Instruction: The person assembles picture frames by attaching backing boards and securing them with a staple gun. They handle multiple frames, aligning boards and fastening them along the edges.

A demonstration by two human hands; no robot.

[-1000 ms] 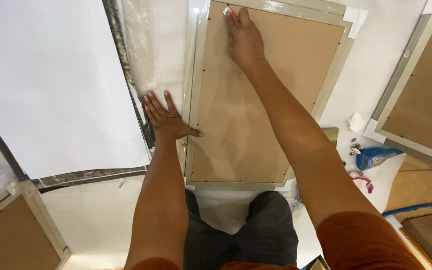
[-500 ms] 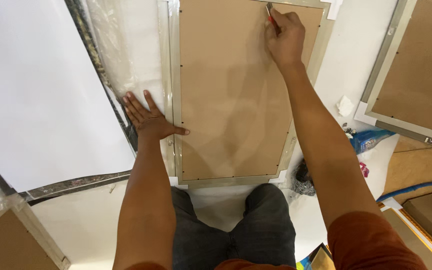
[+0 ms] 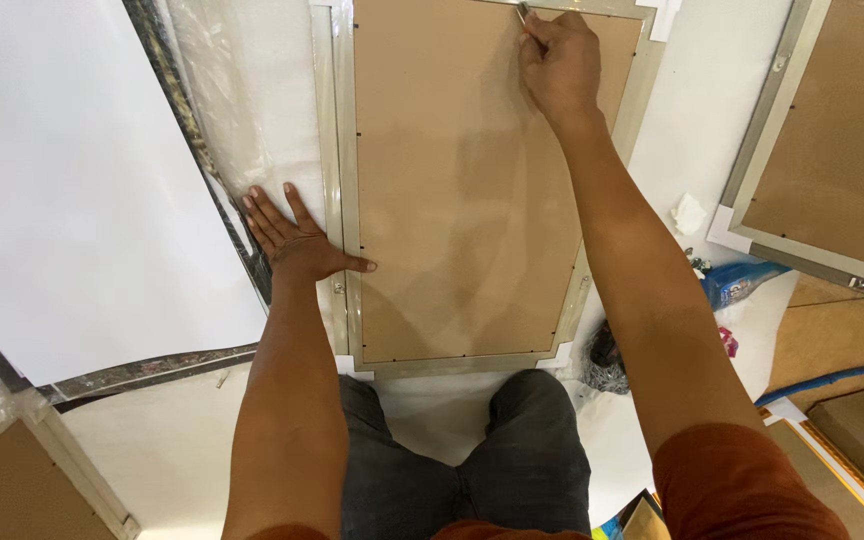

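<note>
Bright, even overhead light — soft shadows fall just below the right hand point(image 3: 560, 68) (faint glare on plastic wrap point(image 3: 242, 110)), edges slightly stretched.

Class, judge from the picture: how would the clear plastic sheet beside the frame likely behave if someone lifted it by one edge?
The clear plastic sheet shows wrinkles and glare, so it is probably thin, floppy and light. It would likely sag and slip rather than stay flat. The left hand presses flat next to it.

We see a white floor point(image 3: 672, 130) — picture frame point(image 3: 472, 190) face-down, white board point(image 3: 62, 180), blue pkg point(image 3: 737, 282), 2nd frame point(image 3: 832, 150) on it.
</note>
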